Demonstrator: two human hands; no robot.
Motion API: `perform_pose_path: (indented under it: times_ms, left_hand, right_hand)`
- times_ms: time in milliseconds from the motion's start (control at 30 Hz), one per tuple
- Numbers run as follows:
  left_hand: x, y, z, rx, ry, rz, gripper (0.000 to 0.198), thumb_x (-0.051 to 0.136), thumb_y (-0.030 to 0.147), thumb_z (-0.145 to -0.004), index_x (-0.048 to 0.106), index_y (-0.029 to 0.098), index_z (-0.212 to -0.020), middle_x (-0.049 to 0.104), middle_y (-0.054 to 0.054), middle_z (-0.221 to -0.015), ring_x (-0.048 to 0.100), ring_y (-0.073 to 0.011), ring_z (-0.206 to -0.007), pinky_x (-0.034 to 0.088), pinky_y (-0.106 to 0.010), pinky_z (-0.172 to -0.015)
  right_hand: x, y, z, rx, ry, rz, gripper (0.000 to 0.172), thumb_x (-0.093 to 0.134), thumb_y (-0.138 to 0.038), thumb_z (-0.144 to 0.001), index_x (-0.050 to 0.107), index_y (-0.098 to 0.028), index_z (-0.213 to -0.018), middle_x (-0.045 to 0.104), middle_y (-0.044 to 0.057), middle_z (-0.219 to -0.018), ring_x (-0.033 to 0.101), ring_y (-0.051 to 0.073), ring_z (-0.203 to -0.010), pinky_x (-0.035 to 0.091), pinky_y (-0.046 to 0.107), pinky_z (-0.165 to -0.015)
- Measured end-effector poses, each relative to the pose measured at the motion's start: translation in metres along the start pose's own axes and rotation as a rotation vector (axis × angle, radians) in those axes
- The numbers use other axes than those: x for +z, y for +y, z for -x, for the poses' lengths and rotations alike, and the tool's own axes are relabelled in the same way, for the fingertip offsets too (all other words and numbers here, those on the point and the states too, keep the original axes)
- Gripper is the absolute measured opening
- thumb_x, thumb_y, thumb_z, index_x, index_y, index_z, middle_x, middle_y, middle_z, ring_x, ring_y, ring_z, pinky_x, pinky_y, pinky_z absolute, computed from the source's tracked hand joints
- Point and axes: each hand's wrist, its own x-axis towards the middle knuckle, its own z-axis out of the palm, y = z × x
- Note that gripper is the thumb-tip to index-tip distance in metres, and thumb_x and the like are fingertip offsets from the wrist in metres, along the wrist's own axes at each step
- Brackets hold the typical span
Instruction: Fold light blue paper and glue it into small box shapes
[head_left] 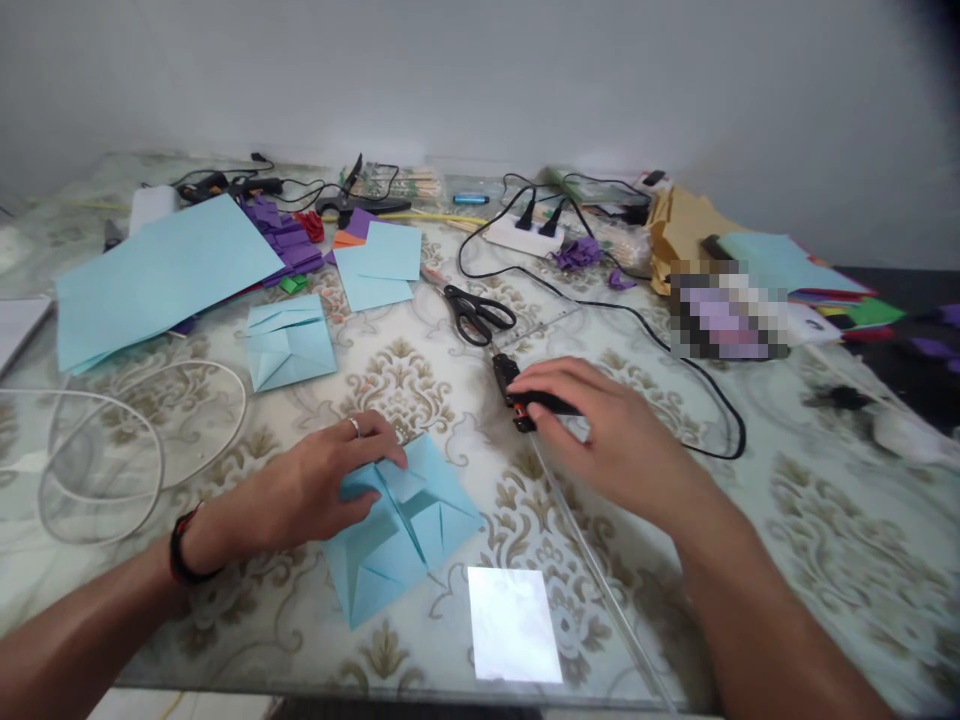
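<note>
A light-blue folded paper (405, 540) with creased flaps lies near the front of the table. My left hand (330, 480) is on its upper left part, thumb and fingers closed around a raised flap. To the right, my right hand (600, 430) grips the handle of a small black glue gun (506, 385), its nozzle pointing away from me. A long clear glue stick (577, 530) runs from the back of the gun toward the front edge. Black-handled scissors (480, 312) lie just beyond the nozzle. My right palm hides part of the gun's handle.
Another folded blue paper (291, 342), blue sheets (165, 275) and smaller blue squares (382, 265) lie at back left. A white power strip (525, 235) has a black cord (637, 315) looping rightward. White cable coils (157, 440) sit left. A bright white rectangle (515, 625) shows in front.
</note>
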Motion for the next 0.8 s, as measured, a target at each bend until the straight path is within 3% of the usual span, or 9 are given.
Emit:
perform_pose_path:
  times_ms: [133, 267, 400, 633, 800]
  left_hand:
    - [-0.001, 0.002, 0.000, -0.003, -0.011, 0.001, 0.035, 0.058, 0.008, -0.085, 0.066, 0.024, -0.115, 0.061, -0.008, -0.129, 0.066, -0.0238, -0.114, 0.054, -0.038, -0.101]
    - [-0.004, 0.007, 0.002, 0.038, -0.015, -0.011, 0.040, 0.056, 0.009, -0.083, 0.067, 0.023, -0.120, 0.061, -0.010, -0.132, 0.065, -0.0271, -0.118, 0.054, -0.042, -0.103]
    - [-0.004, 0.009, 0.003, 0.040, -0.031, -0.051, 0.042, 0.057, 0.009, -0.081, 0.068, 0.022, -0.119, 0.063, -0.010, -0.131, 0.065, -0.0282, -0.120, 0.054, -0.043, -0.102]
    - [0.000, 0.008, 0.003, 0.113, 0.036, -0.120, 0.034, 0.057, 0.008, -0.084, 0.069, 0.019, -0.114, 0.067, -0.010, -0.125, 0.066, -0.0258, -0.114, 0.055, -0.041, -0.100]
    - [0.009, 0.007, 0.003, -0.049, 0.143, -0.293, 0.021, 0.067, 0.027, -0.096, 0.065, 0.018, -0.114, 0.070, -0.010, -0.114, 0.070, -0.0277, -0.103, 0.059, -0.045, -0.089]
  right_hand:
    - [0.027, -0.026, 0.005, -0.130, -0.148, -0.163, 0.027, 0.051, -0.020, -0.104, 0.071, -0.021, -0.121, 0.070, 0.013, -0.122, 0.067, 0.026, -0.115, 0.057, 0.043, -0.101]
    - [0.041, -0.032, 0.011, -0.244, -0.235, -0.251, 0.036, 0.050, -0.011, -0.102, 0.072, -0.023, -0.127, 0.068, 0.013, -0.126, 0.064, 0.024, -0.119, 0.058, 0.042, -0.098]
    - [0.041, -0.035, 0.012, -0.296, -0.324, -0.236, 0.050, 0.045, -0.001, -0.095, 0.071, -0.023, -0.131, 0.065, 0.010, -0.137, 0.057, 0.026, -0.127, 0.052, 0.048, -0.109]
    - [0.042, -0.040, 0.013, -0.346, -0.412, -0.137, 0.048, 0.048, 0.000, -0.091, 0.075, -0.019, -0.126, 0.064, 0.010, -0.143, 0.049, 0.030, -0.138, 0.046, 0.053, -0.116]
    - [0.041, -0.041, 0.012, -0.352, -0.460, -0.083, 0.051, 0.049, 0.000, -0.090, 0.074, -0.020, -0.130, 0.063, 0.010, -0.145, 0.048, 0.032, -0.138, 0.042, 0.058, -0.117]
